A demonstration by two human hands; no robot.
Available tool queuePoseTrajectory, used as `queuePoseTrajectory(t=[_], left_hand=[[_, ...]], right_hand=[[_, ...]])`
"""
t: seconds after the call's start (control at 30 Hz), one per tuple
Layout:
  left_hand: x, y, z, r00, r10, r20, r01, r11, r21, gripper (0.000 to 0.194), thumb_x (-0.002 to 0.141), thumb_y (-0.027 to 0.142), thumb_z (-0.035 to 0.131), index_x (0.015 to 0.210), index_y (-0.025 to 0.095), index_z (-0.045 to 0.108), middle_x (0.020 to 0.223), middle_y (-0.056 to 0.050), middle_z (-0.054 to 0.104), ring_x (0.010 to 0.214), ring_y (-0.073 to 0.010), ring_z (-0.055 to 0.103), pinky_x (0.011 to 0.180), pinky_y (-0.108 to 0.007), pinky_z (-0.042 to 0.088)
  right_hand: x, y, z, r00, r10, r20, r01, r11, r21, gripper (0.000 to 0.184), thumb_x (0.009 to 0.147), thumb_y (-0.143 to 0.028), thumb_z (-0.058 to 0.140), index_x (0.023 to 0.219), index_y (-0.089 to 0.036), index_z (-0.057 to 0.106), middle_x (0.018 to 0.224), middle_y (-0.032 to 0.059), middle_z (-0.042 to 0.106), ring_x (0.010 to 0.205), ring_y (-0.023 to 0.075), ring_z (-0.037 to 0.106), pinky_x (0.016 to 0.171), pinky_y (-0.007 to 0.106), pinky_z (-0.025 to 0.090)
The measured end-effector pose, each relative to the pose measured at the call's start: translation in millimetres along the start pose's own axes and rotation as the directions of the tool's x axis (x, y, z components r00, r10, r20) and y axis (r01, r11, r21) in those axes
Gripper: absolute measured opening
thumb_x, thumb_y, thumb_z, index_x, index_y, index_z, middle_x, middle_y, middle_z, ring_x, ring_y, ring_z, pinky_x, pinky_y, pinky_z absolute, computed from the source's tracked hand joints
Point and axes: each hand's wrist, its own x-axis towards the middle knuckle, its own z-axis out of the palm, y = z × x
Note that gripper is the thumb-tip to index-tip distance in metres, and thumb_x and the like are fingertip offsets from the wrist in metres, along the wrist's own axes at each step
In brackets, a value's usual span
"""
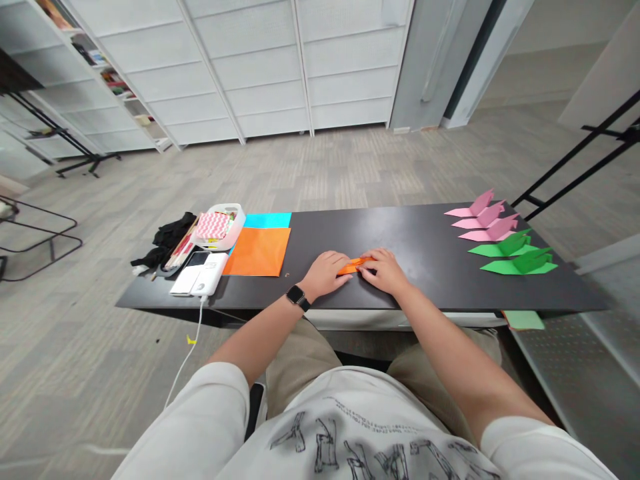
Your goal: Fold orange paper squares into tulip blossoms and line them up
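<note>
A narrow folded piece of orange paper (352, 267) lies on the dark table in front of me, partly covered by my fingers. My left hand (327, 272), with a black watch at the wrist, presses on its left end. On its right end, my right hand (384, 269) has its fingers curled round the paper. Both hands rest close to the tabletop, a short gap of orange showing between them. To the left lies a stack of flat orange paper sheets (257, 252), with a cyan sheet (269, 220) behind it.
Pink folded paper birds (487, 228) and green ones (520, 263) stand in a row on the right of the table (350, 230). At the left are a white basket (235, 237), a white device (210, 275) with a cable, and black cloth (173, 232).
</note>
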Motion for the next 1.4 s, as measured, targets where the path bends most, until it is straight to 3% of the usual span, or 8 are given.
queuePoseTrajectory(t=[0.13, 0.3, 0.43, 0.57, 0.9, 1.03, 1.2, 1.4], left_hand=[[5.0, 0.7, 19.5, 0.998, -0.061, -0.015, 0.061, 0.998, -0.003, 0.040, 0.101, 0.050, 0.065, 0.132, 0.024, 0.070, 0.129, -0.010, 0.072, 0.120, -0.0277, 0.062, 0.110, -0.048, 0.048], [4.5, -3.7, 28.4, 0.997, -0.070, -0.015, 0.070, 0.998, 0.009, 0.029, 0.108, 0.040, 0.055, 0.115, 0.028, 0.080, 0.127, -0.006, 0.074, 0.117, -0.0236, 0.064, 0.107, -0.045, 0.048], [5.3, -3.7, 29.1, 0.998, -0.067, -0.022, 0.067, 0.997, 0.023, 0.029, 0.109, 0.037, 0.053, 0.114, 0.027, 0.080, 0.124, -0.005, 0.075, 0.114, -0.0227, 0.064, 0.106, -0.044, 0.047], [5.7, -1.1, 28.1, 0.997, -0.071, -0.042, 0.072, 0.997, 0.035, 0.028, 0.108, 0.033, 0.053, 0.112, 0.024, 0.079, 0.120, -0.005, 0.077, 0.111, -0.0229, 0.064, 0.104, -0.044, 0.047], [8.9, 4.6, 22.0, 0.994, -0.107, -0.025, 0.107, 0.994, 0.023, 0.026, 0.105, 0.029, 0.054, 0.119, 0.026, 0.075, 0.112, -0.006, 0.074, 0.108, -0.0233, 0.064, 0.105, -0.043, 0.047], [14.3, 3.7, 18.5, 0.995, -0.098, -0.005, 0.098, 0.994, 0.051, 0.025, 0.104, 0.035, 0.057, 0.115, 0.027, 0.078, 0.109, -0.006, 0.073, 0.105, -0.0236, 0.064, 0.105, -0.044, 0.047], [34.8, -2.3, 13.9, 0.977, -0.201, 0.072, 0.200, 0.980, 0.025, 0.024, 0.102, 0.035, 0.060, 0.102, 0.027, 0.082, 0.106, -0.005, 0.074, 0.099, -0.0224, 0.067, 0.097, -0.041, 0.051], [53.9, -6.3, 10.7, 0.937, -0.307, 0.166, 0.308, 0.951, 0.020, 0.019, 0.096, 0.030, 0.063, 0.096, 0.027, 0.082, 0.103, -0.005, 0.075, 0.097, -0.0221, 0.071, 0.088, -0.036, 0.054]], right_hand=[[0.1, -0.8, -1.6, 1.000, 0.002, -0.003, -0.002, 1.000, 0.016, 0.022, 0.099, -0.033, 0.063, 0.099, -0.031, 0.085, 0.121, 0.0065, 0.074, 0.117, 0.0275, 0.060, 0.108, 0.050, 0.042], [-1.4, -1.4, -1.0, 1.000, -0.006, -0.002, 0.006, 1.000, 0.027, 0.020, 0.099, -0.034, 0.063, 0.101, -0.031, 0.082, 0.123, 0.0057, 0.074, 0.119, 0.0266, 0.060, 0.115, 0.052, 0.037], [-2.5, -2.1, -0.2, 1.000, -0.014, 0.014, 0.014, 1.000, 0.019, 0.017, 0.097, -0.033, 0.067, 0.109, -0.031, 0.079, 0.123, 0.0045, 0.074, 0.120, 0.0268, 0.061, 0.123, 0.057, 0.029], [-1.9, -4.0, -1.2, 0.999, -0.014, 0.029, 0.014, 1.000, -0.007, 0.021, 0.097, -0.033, 0.067, 0.116, -0.031, 0.076, 0.124, 0.0062, 0.075, 0.121, 0.0278, 0.062, 0.123, 0.058, 0.028], [3.6, -5.9, 0.2, 0.999, 0.014, 0.030, -0.013, 0.999, -0.031, 0.018, 0.100, -0.030, 0.063, 0.104, -0.032, 0.080, 0.112, 0.0043, 0.077, 0.113, 0.0261, 0.065, 0.123, 0.059, 0.028], [8.2, -6.3, -2.4, 0.998, 0.031, 0.052, -0.029, 0.999, -0.026, 0.017, 0.100, -0.030, 0.063, 0.100, -0.031, 0.080, 0.109, 0.0044, 0.077, 0.109, 0.0257, 0.065, 0.123, 0.059, 0.029], [25.7, -1.6, -6.4, 0.987, 0.076, 0.139, -0.072, 0.997, -0.034, 0.016, 0.098, -0.027, 0.063, 0.094, -0.028, 0.079, 0.104, 0.0045, 0.077, 0.103, 0.0250, 0.068, 0.112, 0.051, 0.040], [49.4, 2.5, -10.9, 0.964, 0.127, 0.232, -0.106, 0.989, -0.101, 0.019, 0.093, -0.024, 0.069, 0.109, -0.029, 0.077, 0.106, 0.0051, 0.077, 0.100, 0.0260, 0.070, 0.088, 0.039, 0.048]])
